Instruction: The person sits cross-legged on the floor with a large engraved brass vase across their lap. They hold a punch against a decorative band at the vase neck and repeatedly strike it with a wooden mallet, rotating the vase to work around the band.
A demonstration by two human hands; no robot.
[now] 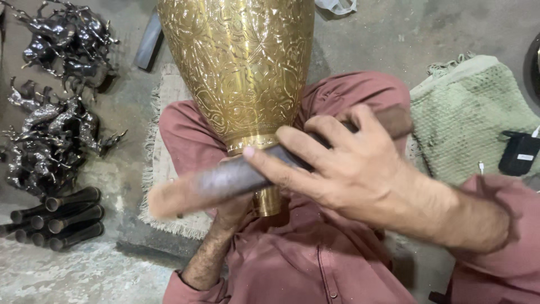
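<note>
Brass, bright and chased all over with a leafy pattern, makes up the big vase [239,67] that stands tilted across the seated person's lap, its narrow foot pointing down toward the reddish-pink shirt [315,264]. Just below the vase's lower band the right hand [343,169] crosses in front, its fingers [281,160] clenched around a long dark wooden stick [225,180], blurred at its pale end, which lies across the vase's neck. Under the vase's foot the left hand [233,211] reaches up from a rolled sleeve; it is mostly hidden behind the stick, so I cannot tell whether its fingers grasp the foot or only press against it. Beneath the vase lies a frayed, pale mat [169,163] on the concrete floor. Left of the vase sits a heap of dark metal horse figurines [53,112], and below them a row of dark tubes [62,217]. Right of the vase, a green knitted cloth [467,118] carries a small black device [520,153].
</note>
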